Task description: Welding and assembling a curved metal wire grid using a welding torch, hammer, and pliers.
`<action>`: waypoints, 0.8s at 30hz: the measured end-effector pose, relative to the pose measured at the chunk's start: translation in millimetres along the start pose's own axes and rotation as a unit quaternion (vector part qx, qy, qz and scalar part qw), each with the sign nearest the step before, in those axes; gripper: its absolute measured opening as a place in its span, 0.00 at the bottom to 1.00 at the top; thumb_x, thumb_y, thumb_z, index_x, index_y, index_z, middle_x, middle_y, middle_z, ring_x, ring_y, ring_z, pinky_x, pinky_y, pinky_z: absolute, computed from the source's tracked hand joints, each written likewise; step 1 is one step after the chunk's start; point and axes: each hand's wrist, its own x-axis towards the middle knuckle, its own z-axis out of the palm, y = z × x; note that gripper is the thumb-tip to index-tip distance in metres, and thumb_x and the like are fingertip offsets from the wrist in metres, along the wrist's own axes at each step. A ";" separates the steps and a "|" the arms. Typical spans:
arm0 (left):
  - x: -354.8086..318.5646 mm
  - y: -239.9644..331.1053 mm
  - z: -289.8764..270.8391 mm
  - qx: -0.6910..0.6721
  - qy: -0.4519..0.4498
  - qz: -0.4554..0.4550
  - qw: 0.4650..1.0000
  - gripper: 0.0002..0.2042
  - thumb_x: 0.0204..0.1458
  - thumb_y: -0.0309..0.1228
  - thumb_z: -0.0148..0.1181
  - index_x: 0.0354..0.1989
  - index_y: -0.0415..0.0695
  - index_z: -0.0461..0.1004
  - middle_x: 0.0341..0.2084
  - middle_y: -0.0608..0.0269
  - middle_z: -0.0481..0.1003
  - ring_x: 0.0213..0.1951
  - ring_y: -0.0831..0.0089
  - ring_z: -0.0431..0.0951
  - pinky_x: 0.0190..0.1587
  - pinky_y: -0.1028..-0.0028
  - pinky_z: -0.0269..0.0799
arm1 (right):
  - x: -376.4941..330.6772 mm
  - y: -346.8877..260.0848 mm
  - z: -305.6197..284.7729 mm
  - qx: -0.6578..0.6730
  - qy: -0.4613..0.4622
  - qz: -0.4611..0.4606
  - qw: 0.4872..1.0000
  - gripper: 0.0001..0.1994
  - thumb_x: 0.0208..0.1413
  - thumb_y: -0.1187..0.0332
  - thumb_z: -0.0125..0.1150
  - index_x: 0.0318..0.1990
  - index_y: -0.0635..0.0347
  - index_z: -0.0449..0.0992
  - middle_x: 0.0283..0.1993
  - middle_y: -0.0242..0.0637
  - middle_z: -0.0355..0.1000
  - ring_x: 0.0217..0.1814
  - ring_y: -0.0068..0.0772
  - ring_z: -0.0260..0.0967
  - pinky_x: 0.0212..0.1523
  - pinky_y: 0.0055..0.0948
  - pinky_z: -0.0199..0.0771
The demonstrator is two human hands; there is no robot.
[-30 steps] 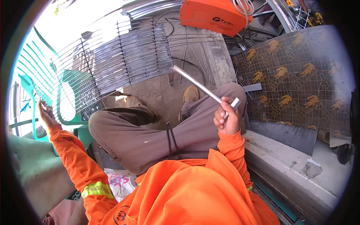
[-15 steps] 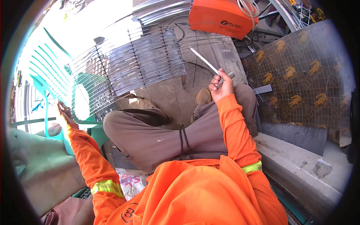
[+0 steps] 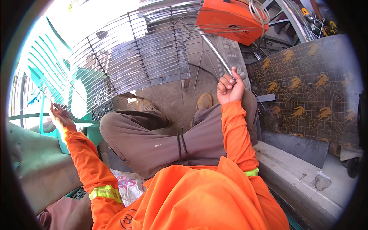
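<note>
My left hand (image 3: 61, 117) is closed on the near left end of a long grille of thin metal rods (image 3: 115, 65). The grille slants up and away across the view, with several darker cross bars joining its rods. Over my right knee, my right hand (image 3: 230, 89) grips a silver metal bar (image 3: 214, 49) with its fingers curled and the index finger partly raised. A short grey cylinder shows crosswise at the hand end of the bar. The bar's far end overlaps the grille's far right part in the view; I cannot tell if they touch.
A green plastic chair (image 3: 82, 90) stands at left, behind the grille. Under the grille is a grey metal sheet (image 3: 153, 57). An orange machine (image 3: 230, 21) with a coiled pale cable sits at far right. A dark patterned board (image 3: 306, 84) leans at right beside a concrete ledge (image 3: 295, 172).
The grille's left end has shifted left with my left hand, and its far part sits higher in view. The bar in my right hand has swung steeper, its tip now farther away.
</note>
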 end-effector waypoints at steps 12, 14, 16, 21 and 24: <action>-26.7 -20.9 12.6 -0.077 -0.029 0.019 0.996 0.15 0.50 0.44 0.63 0.37 0.46 0.74 0.27 0.67 0.77 0.25 0.77 0.75 0.27 0.79 0.70 | -0.8 -25.1 19.6 -0.045 -0.053 -0.049 0.996 0.05 0.59 0.70 0.56 0.40 0.46 0.75 0.19 0.22 0.55 0.15 0.16 0.48 0.11 0.20 0.43; -24.4 -12.5 -4.1 -0.096 -0.069 0.008 0.993 0.15 0.51 0.43 0.62 0.40 0.45 0.74 0.31 0.64 0.78 0.31 0.74 0.78 0.34 0.74 0.74 | -6.2 -21.0 7.9 -0.020 -0.053 -0.034 0.998 0.06 0.59 0.70 0.56 0.40 0.45 0.76 0.19 0.22 0.55 0.15 0.16 0.48 0.11 0.19 0.43; -21.9 -3.5 -17.0 -0.114 -0.080 0.011 0.990 0.16 0.52 0.42 0.61 0.41 0.44 0.74 0.33 0.63 0.78 0.34 0.72 0.79 0.38 0.72 0.76 | -18.5 -12.9 -5.6 0.004 -0.050 -0.019 0.999 0.06 0.61 0.69 0.53 0.40 0.47 0.77 0.19 0.21 0.57 0.15 0.15 0.49 0.11 0.19 0.42; -9.9 14.0 -39.0 -0.124 -0.120 0.031 0.984 0.18 0.56 0.43 0.54 0.44 0.40 0.74 0.37 0.58 0.78 0.39 0.66 0.77 0.45 0.67 0.73 | -49.5 -0.1 -18.0 0.008 -0.004 -0.016 1.000 0.06 0.59 0.70 0.54 0.40 0.45 0.76 0.19 0.22 0.55 0.15 0.17 0.48 0.11 0.20 0.43; -13.7 15.1 -45.2 -0.139 -0.147 0.037 0.979 0.18 0.56 0.42 0.54 0.45 0.39 0.73 0.37 0.57 0.77 0.38 0.66 0.77 0.42 0.68 0.72 | -60.2 -2.3 -16.5 0.011 -0.002 -0.020 1.000 0.07 0.60 0.71 0.53 0.40 0.45 0.77 0.19 0.22 0.55 0.15 0.17 0.48 0.12 0.20 0.43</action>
